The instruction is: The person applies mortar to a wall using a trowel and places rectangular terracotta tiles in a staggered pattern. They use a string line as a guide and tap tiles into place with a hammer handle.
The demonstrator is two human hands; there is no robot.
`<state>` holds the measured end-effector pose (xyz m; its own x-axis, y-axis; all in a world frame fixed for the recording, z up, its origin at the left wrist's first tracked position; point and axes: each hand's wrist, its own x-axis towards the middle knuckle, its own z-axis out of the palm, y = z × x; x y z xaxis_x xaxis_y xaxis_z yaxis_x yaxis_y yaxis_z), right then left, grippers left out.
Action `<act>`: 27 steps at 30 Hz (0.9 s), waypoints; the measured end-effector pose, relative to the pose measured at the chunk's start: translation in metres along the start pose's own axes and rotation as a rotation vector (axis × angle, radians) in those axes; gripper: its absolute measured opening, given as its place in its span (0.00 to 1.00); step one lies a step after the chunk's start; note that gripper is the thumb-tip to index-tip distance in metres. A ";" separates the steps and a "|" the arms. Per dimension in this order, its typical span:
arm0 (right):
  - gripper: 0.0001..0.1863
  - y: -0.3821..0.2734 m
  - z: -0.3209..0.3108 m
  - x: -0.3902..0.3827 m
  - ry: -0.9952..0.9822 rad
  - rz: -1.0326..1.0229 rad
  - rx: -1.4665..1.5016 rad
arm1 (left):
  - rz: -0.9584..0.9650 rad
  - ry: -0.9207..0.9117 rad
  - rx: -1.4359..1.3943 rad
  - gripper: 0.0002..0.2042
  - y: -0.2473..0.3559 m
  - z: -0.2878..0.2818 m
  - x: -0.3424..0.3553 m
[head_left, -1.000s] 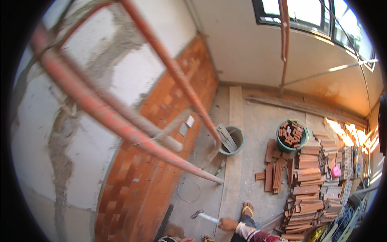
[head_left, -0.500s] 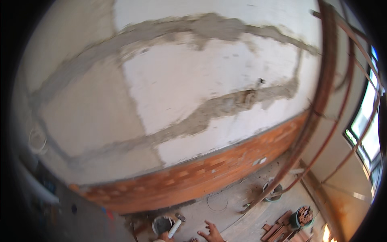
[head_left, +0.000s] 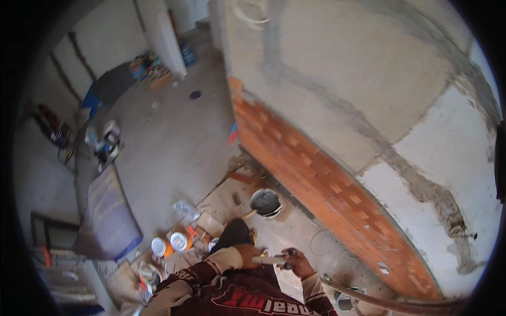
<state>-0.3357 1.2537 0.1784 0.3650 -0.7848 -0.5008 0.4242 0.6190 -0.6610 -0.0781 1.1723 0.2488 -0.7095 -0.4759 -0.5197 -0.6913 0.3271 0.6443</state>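
My left hand [head_left: 246,256] is closed round the pale handle of a mallet-like tool [head_left: 270,260], held level in front of my body. My right hand [head_left: 299,263] has its fingers bent round the tool's dark end, which they partly hide. Just beyond my hands, a bucket [head_left: 278,211] holding grey mortar stands on the floor. A light wooden handle [head_left: 250,214] leans at its rim.
A brick-faced strip [head_left: 316,176] runs along the base of the patched wall [head_left: 363,110]. Two white-and-orange tubs [head_left: 181,242], a clear plastic bottle [head_left: 186,210] and loose pieces lie at left. A rolled-up mat [head_left: 108,216] is farther left. Another bucket [head_left: 345,301] stands at lower right.
My view has swung left and down, bringing the room's floor into sight. My right hand, spread and apart from the tool before, is now closed on its dark end.
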 end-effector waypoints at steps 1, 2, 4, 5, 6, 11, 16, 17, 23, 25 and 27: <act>0.12 -0.006 0.003 0.008 0.003 0.017 0.062 | -0.043 0.064 -0.004 0.20 0.002 -0.004 -0.008; 0.12 -0.009 0.003 0.018 0.003 0.026 0.093 | -0.015 0.274 -0.001 0.20 -0.001 -0.006 -0.015; 0.09 -0.022 0.013 0.033 0.059 0.010 0.125 | 0.047 0.697 0.038 0.20 -0.011 -0.009 -0.025; 0.08 -0.025 0.016 0.044 0.082 -0.023 0.139 | 0.026 0.794 -0.016 0.20 -0.021 -0.012 -0.028; 0.08 -0.027 0.018 0.053 0.128 -0.043 0.111 | 0.008 0.889 -0.070 0.20 -0.036 -0.015 -0.031; 0.04 -0.040 0.031 0.105 0.327 -0.157 0.106 | -0.220 0.811 -0.319 0.18 -0.099 -0.042 -0.061; 0.04 -0.057 0.060 0.177 0.283 -0.204 0.391 | -0.175 0.755 -0.394 0.18 -0.196 -0.059 -0.055; 0.04 -0.061 0.069 0.196 0.279 -0.214 0.432 | -0.151 0.733 -0.417 0.18 -0.215 -0.072 -0.052; 0.05 -0.086 0.166 0.333 0.349 -0.276 0.491 | -0.046 0.660 -0.361 0.18 -0.359 -0.192 -0.034; 0.06 -0.091 0.197 0.380 0.422 -0.298 0.442 | -0.026 0.719 -0.332 0.17 -0.400 -0.247 -0.037; 0.08 -0.097 0.225 0.423 0.497 -0.305 0.408 | -0.056 0.742 -0.337 0.16 -0.437 -0.311 -0.050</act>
<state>-0.0361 0.8682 0.1568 -0.1988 -0.7850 -0.5867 0.7593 0.2552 -0.5987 0.3018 0.7993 0.1679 -0.3180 -0.9397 -0.1260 -0.5610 0.0793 0.8240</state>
